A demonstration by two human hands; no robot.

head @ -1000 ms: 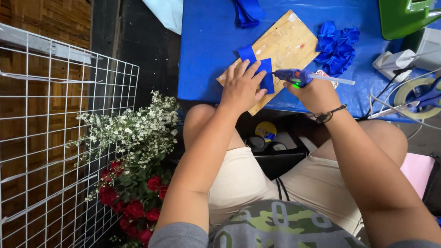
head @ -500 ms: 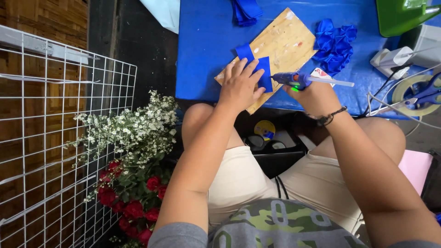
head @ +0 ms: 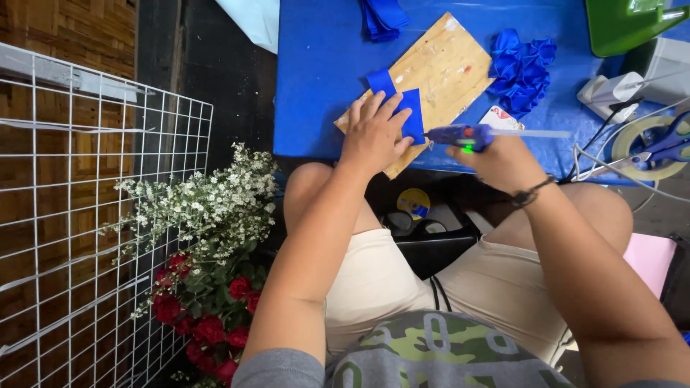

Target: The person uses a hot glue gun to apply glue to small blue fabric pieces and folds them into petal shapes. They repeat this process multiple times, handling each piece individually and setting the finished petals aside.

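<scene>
**While the glue's hot, keep that ribbon pinned flat**

Since the left hand [head: 374, 133] is already spread flat over the folded blue ribbon piece [head: 411, 113], pressing it onto the plywood board [head: 445, 68], I'd say the main thing is not letting it shift while the glue goes on. Fingers are splayed, palm down, not pinching anything, just holding it down. The right hand [head: 503, 162] is wrapped around the blue glue gun [head: 460, 134], nozzle pointing left at the ribbon's right edge, just beside the left fingertips. My take: keep those fingertips back from the nozzle, lay a thin bead right along the edge, then press.

The ribbon sits half under the left hand, near the board's lower corner, touching the wood. A pile of folded blue ribbon bits [head: 521, 65] lies off to the right on the blue table cover [head: 323, 72], with scissors [head: 665, 147] and a tape roll [head: 647, 144] farther out.
</scene>
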